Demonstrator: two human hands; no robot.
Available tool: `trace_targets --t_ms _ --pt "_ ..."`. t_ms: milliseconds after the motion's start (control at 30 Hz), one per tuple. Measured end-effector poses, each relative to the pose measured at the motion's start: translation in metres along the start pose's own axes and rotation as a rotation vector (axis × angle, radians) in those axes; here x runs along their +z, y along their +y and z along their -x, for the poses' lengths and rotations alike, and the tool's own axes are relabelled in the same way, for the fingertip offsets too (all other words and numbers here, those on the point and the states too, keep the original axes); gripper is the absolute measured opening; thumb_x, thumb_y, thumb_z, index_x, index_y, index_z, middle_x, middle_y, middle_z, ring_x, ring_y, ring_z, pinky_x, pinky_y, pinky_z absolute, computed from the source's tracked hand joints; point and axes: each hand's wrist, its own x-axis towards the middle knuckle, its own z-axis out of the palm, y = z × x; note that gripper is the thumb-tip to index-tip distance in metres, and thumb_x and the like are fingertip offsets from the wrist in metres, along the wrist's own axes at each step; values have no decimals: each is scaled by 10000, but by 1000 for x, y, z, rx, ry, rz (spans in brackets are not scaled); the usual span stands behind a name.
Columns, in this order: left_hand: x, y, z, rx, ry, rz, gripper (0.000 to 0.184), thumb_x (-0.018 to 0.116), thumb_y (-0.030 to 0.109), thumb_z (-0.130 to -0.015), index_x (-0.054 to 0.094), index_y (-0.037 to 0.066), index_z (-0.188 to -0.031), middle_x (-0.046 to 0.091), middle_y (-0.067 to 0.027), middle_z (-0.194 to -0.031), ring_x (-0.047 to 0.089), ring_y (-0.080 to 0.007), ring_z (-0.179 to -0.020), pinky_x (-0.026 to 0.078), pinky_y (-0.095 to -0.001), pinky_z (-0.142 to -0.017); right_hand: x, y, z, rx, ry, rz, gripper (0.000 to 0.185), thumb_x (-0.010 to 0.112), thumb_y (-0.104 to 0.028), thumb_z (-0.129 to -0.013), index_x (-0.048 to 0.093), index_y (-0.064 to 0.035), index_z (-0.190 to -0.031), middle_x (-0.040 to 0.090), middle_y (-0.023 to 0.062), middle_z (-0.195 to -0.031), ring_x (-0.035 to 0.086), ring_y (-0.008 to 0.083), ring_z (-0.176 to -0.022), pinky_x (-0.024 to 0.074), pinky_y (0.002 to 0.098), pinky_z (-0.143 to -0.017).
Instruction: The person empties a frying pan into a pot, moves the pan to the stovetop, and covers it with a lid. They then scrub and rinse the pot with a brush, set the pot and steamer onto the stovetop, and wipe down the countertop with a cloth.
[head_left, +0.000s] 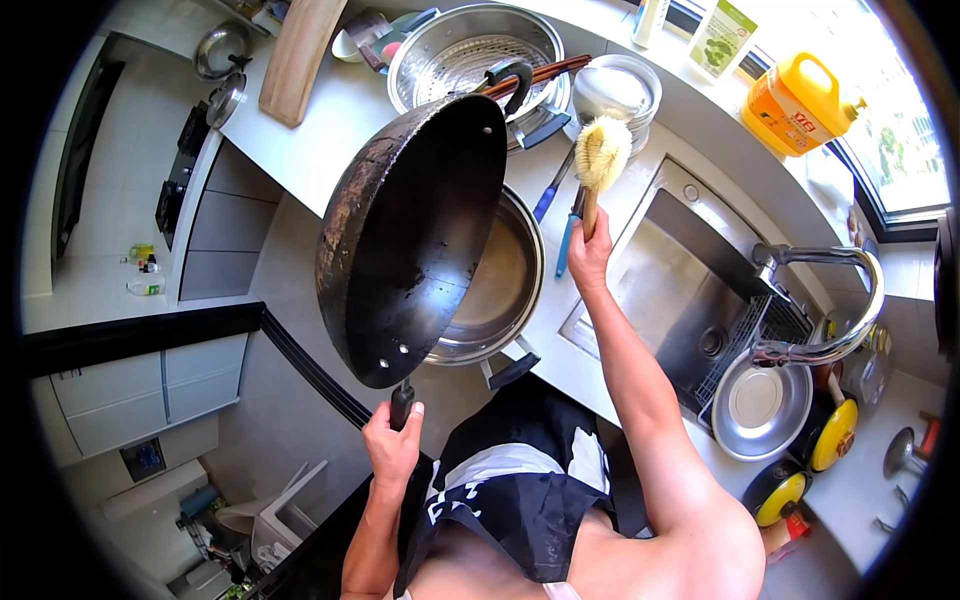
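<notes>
My left hand (393,440) is closed around the black handle of a large dark wok (430,240), tilted on its side so that its hollow faces right. The wok's outer wall looks scorched and brownish. In my right hand (589,252) is a scrub brush (603,155), gripped by its wooden handle with the pale bristles pointing away from me. Partly hidden behind the wok, a wide steel pot (512,290) stands at the counter's edge. Close to my right hand lie a blue-handled utensil (566,240) and another blue-handled utensil (546,203).
A steel steamer pot (405,70) with chopsticks (550,70) stands beyond the wok, near stacked bowls (612,90). On the right are the sink (640,290), its curved faucet (872,290) and a metal basin (740,440). An orange detergent jug (790,110) sits by the window.
</notes>
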Motion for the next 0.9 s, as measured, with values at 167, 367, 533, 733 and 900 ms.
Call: trace_targets --t_ms 167,367,533,733,900 --pt "-1 5 1 -22 -25 20 163 711 98 -865 598 -7 -810 507 58 -673 425 -34 -624 364 -234 -543 -5 -3 8 -3 -88 -9 397 568 11 -850 552 -38 -1244 663 163 -1013 662 317 -900 512 365 -826" --pt "0 -1 -1 -1 -1 18 238 739 150 -844 601 -39 -807 535 -30 -594 456 -82 -553 409 -285 -515 -6 -3 0 -25 -152 29 398 569 -22 -838 567 -79 -1232 667 176 -1011 661 365 -889 519 395 -786" --pt "1 -2 0 -4 3 16 245 736 155 -844 591 -36 -792 533 -46 -588 456 -94 -547 413 -299 -517 -6 0 0 -11 -163 84 382 584 -58 -846 573 -100 -1226 672 184 -934 665 376 -804 523 410 -728" --pt "0 -2 -1 10 -2 3 239 730 152 -845 594 -40 -800 532 -65 -581 467 -110 -539 423 -312 -523 -7 -1 2 7 -133 66 360 592 -88 -873 578 -94 -1233 681 177 -947 681 336 -808 526 387 -736" --pt "-2 -4 1 31 9 -49 219 731 150 -840 619 -38 -844 538 -86 -578 479 -129 -523 427 -319 -520 -18 -5 4 -63 -32 -20 338 585 -41 -888 576 -29 -1226 686 134 -1066 671 263 -959 507 333 -866"
